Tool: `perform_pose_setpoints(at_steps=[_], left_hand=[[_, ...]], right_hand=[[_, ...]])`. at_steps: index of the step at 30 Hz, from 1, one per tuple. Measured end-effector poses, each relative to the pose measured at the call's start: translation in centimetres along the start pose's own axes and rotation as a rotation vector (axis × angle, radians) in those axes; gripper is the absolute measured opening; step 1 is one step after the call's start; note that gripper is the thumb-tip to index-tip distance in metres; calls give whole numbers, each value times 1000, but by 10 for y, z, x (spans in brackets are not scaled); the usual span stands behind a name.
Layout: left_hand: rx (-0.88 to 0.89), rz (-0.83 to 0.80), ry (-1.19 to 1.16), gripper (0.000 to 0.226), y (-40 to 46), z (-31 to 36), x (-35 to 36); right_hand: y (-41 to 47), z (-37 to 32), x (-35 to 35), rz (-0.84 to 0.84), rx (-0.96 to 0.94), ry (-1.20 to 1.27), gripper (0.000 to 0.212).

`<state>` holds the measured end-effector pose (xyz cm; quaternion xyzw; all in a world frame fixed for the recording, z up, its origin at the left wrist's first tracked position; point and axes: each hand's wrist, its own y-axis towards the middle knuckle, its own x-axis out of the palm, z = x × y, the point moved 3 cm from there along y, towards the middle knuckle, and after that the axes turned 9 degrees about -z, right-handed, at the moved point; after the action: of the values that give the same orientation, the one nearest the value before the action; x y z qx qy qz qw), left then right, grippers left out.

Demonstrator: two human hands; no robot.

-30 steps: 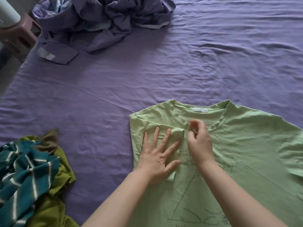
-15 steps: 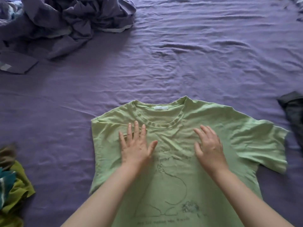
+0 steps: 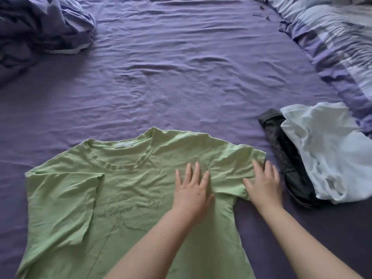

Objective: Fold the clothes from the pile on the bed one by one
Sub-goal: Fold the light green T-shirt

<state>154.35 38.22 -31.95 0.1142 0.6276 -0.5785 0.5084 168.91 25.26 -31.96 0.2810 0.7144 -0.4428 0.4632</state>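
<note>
Green shirt (image 3: 128, 190) flat on purple bed (image 3: 181, 77), left hand (image 3: 191, 192) pressing its chest with straight fingers, right hand (image 3: 263, 184) flat on its sleeve, gripping nothing

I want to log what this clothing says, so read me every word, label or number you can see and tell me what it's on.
Handwriting-style lines on the chest of the green T-shirt: too blurred to read.
White neck label inside the collar: no text legible.
Dark garment, white garment, purple sheet: no text visible.
</note>
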Motion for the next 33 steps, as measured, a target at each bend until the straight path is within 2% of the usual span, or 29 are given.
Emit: perform_pose_setpoints(at_steps=[2,7,9,11,12,14,15,16,17,18,20,22,24,26,27,31,33], left_hand=[[-4,2,5,75,9,14,2],[-37,-7,70,91,26,20,7],[-15,-16,48,90,25,19,4],[26,41,-96,78,23,14,-5],[44,134,-282,68,22,10,-13],[2,308,-950,44,14,-4,-31],[-49,277,-1348,37,10,-9,-38],[-114,179,-1666,41,9,-13,-40],[-174,68,-1870,51,8,-18,-39],[-213,-12,-1948,61,7,-22,-38],[-241,-69,-1897,68,6,-29,-37],[-241,7,-1742,58,11,-32,-31],[-219,134,-1477,41,16,-34,-26],[-195,241,-1147,46,18,-34,-26],[-183,299,-1067,50,17,-35,-26],[-245,522,-1001,55,0,-43,-28],[-286,507,-975,63,-7,-46,-21]], right_hand=[[5,9,-4,-15,54,77,74],[15,6,-6,23,-49,424,80],[14,1,-11,30,-64,480,78],[9,-11,-19,65,-115,505,76],[5,-20,-24,80,-158,497,76],[-8,-47,-33,54,-291,498,79],[-17,-61,-35,13,-379,529,82],[-25,-73,-35,-25,-460,566,83],[-32,-81,-33,-35,-506,599,81],[-35,-84,-30,-19,-497,632,75],[-37,-77,-20,30,-379,700,60],[-39,-67,-10,27,-306,640,52],[-43,-64,4,-77,-384,480,51],[-47,-66,19,-197,-510,239,53],[-50,-66,23,-209,-538,103,51],[-53,-58,39,-125,-517,-136,50],[-56,-52,53,-152,-505,-243,51]])
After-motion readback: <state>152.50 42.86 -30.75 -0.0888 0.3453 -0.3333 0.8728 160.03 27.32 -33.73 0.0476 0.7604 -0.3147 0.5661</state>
